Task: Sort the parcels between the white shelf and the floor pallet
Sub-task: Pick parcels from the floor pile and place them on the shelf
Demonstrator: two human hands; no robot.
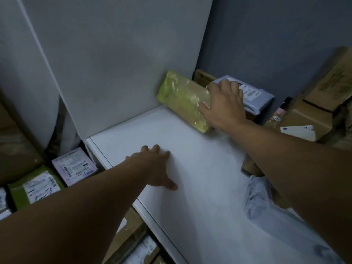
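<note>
**Parcel sort, stock on view, big to small**

1. white shelf: flat board w/ upright white panel behind.
2. cardboard boxes: brown, taped, stacked past the shelf's R end.
3. yellow-green parcel: the task item. Long, flat, shiny wrap. Stands on its long edge at back R of the shelf, leaning on the rear panel.
4. grey mailer: labelled, just behind the parcel's R end, partly hidden.
5. grey bag: crumpled, by the shelf's R edge, beside the R forearm.
6. green parcel and pink parcel: labelled, lower L, below shelf level. Pallet itself not visible, so can't tell if they sit on it.
7. right hand: fingers curled over the parcel's top R end, thumb on its front face, i.e. gripping it.
8. left hand: flat, fingers straight, palm down on the board near the front L edge. Holds nothing, prob. bracing.

**Step in hand (judged):** seating the parcel against the panel.

**How to do it well:**
- Keep the bottom edge on the board.
- Press it flush to the panel so it can't tip fwd.
- Wrap looks slick, so let go only once it leans steady.
- Avoid shoving the mailer behind.
</note>
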